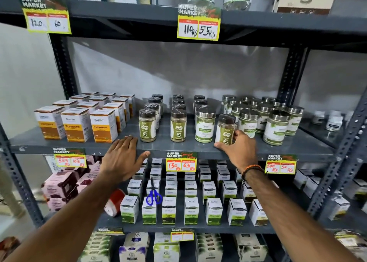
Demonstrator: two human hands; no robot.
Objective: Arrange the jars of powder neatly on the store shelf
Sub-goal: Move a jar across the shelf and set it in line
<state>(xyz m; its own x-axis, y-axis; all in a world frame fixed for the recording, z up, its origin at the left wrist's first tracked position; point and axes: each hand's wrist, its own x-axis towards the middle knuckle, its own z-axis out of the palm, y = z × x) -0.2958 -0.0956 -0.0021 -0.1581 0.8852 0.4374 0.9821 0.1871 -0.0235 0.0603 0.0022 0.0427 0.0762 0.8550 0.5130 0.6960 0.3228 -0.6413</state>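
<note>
The jar [225, 129] stands tilted at the shelf's [162, 145] near edge, right of a steel-lidded jar [204, 125], with the right hand [236, 148] wrapped round it. Best set it upright, label forward, in its dark-lidded row. The left hand [123, 155] lies flat and empty on the edge.

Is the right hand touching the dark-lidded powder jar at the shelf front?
Touching: the head view shows the right hand wrapped around the powder jar, fingers on its side.
</note>
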